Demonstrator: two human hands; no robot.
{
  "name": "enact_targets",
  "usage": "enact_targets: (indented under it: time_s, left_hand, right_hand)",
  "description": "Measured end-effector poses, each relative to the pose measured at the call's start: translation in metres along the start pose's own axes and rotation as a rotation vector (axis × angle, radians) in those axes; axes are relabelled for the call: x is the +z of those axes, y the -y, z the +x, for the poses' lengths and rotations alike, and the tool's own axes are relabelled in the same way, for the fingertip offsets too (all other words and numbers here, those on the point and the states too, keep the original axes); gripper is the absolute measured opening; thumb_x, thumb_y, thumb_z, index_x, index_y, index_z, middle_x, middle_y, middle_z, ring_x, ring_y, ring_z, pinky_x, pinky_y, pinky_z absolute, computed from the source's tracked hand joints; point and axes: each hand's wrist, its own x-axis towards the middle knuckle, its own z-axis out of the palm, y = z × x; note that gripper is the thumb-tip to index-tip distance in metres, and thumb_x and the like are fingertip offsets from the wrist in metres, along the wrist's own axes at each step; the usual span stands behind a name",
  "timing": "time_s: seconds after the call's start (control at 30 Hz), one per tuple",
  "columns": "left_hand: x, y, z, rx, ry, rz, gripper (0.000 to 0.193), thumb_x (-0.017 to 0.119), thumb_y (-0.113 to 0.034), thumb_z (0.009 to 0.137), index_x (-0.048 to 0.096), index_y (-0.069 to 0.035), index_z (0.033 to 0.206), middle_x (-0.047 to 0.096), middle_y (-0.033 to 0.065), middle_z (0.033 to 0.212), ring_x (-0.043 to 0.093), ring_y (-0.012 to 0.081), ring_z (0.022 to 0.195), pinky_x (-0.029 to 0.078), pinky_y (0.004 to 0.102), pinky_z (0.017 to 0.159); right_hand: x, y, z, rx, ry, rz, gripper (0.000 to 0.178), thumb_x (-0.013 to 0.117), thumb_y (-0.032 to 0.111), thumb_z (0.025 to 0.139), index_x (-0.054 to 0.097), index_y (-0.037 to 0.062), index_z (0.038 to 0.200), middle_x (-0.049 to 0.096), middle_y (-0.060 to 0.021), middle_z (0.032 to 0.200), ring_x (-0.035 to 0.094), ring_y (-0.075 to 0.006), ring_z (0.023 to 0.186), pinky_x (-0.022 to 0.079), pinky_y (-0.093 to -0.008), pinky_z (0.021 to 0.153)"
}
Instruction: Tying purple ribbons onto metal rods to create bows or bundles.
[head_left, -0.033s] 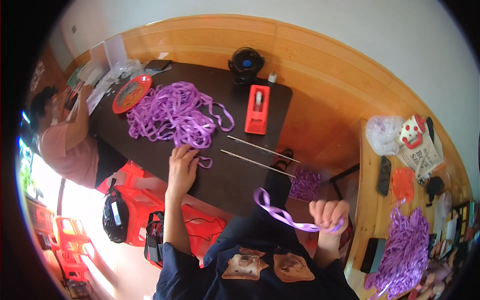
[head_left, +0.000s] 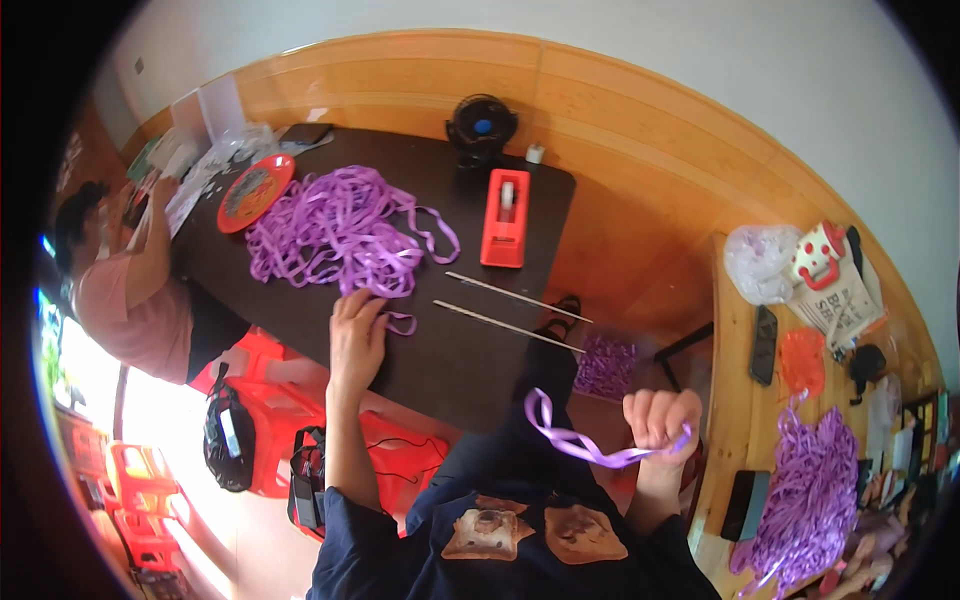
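Observation:
My right hand point(head_left: 662, 425) is closed in a fist around a strip of purple ribbon point(head_left: 575, 440), whose twisted free end hangs off to the left, past the table's near edge. On the dark table, my left hand point(head_left: 358, 335) rests at the near edge of a loose heap of purple ribbon point(head_left: 335, 225). Its fingers are bent together on the ribbon, and a small ribbon loop point(head_left: 402, 323) sticks out beside the thumb. Two thin, light-coloured rods point(head_left: 510, 325) lie side by side to the right of this hand. Beyond them stands a red tape dispenser point(head_left: 505, 220).
A black fan point(head_left: 482, 130) and an orange-red plate point(head_left: 256, 193) of small bits stand farther back. At the left, another person point(head_left: 135, 300) sits at the table. On the right, a wooden bench point(head_left: 715, 500) bears more purple ribbon point(head_left: 805, 490), a phone point(head_left: 764, 345) and bags. Red stools point(head_left: 280, 420) stand below left.
My right hand has shifted slightly right, and the dangling ribbon end has swung right and down. The table scene has slid slightly left in view; the left hand stays by the heap.

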Motion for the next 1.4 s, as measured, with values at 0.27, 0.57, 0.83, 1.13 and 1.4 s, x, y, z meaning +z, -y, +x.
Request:
enact_targets:
  time_s: [0.27, 0.57, 0.83, 1.13, 1.4]
  left_hand:
    - [0.011, -0.126, -0.013, 0.012, 0.014, -0.669, 0.007, 0.06, 0.001, 0.084, 0.066, 0.001, 0.088, 0.066, 0.0129, 0.098, 0.062, 0.0237, 0.089, 0.048, 0.0326, 0.077]
    - [0.067, -0.194, -0.036, -0.278, 0.818, -1.368, 0.023, 0.058, -0.008, 0.093, 0.063, 0.002, 0.113, 0.066, 0.0064, 0.086, 0.058, 0.0089, 0.08, 0.045, 0.0231, 0.073]
    - [0.06, -0.197, -0.021, -0.403, 0.953, -1.454, 0.015, 0.059, -0.008, 0.093, 0.066, 0.003, 0.1, 0.065, 0.0042, 0.072, 0.058, 0.0063, 0.066, 0.045, 0.0222, 0.066]
    - [0.043, -0.202, -0.007, -0.424, 0.963, -1.757, 0.018, 0.064, -0.001, 0.086, 0.068, 0.004, 0.104, 0.07, 0.0155, 0.095, 0.069, 0.0218, 0.09, 0.054, 0.03, 0.084]
    - [0.008, -0.215, 0.019, -0.386, 0.89, -1.887, 0.018, 0.065, 0.004, 0.083, 0.069, 0.004, 0.1, 0.07, 0.0165, 0.092, 0.069, 0.0239, 0.086, 0.054, 0.0318, 0.083]
  right_hand:
    - [0.004, -0.007, 0.009, 0.178, -0.022, -1.137, 0.021, 0.052, -0.009, 0.084, 0.065, -0.0047, 0.099, 0.061, -0.0085, 0.079, 0.058, -0.0135, 0.07, 0.045, -0.0251, 0.062]
    - [0.013, 0.01, 0.023, -0.065, 0.109, -1.563, 0.026, 0.062, -0.009, 0.072, 0.064, -0.0006, 0.097, 0.058, -0.0103, 0.073, 0.054, -0.0258, 0.064, 0.042, -0.0328, 0.058]
    - [-0.008, 0.019, 0.018, -0.152, 0.063, -1.699, 0.031, 0.062, -0.009, 0.065, 0.063, 0.0016, 0.094, 0.062, -0.009, 0.079, 0.059, -0.0289, 0.07, 0.044, -0.037, 0.063]
    - [-0.083, -0.02, -0.02, -0.106, -0.186, -1.579, 0.02, 0.057, -0.01, 0.077, 0.066, -0.0016, 0.093, 0.068, -0.0123, 0.089, 0.064, -0.0273, 0.079, 0.048, -0.0324, 0.073]
    - [-0.127, -0.066, -0.077, 0.213, -0.364, -1.219, 0.015, 0.059, 0.009, 0.091, 0.067, -0.0044, 0.089, 0.065, -0.0093, 0.08, 0.06, -0.0142, 0.074, 0.045, -0.0247, 0.065]
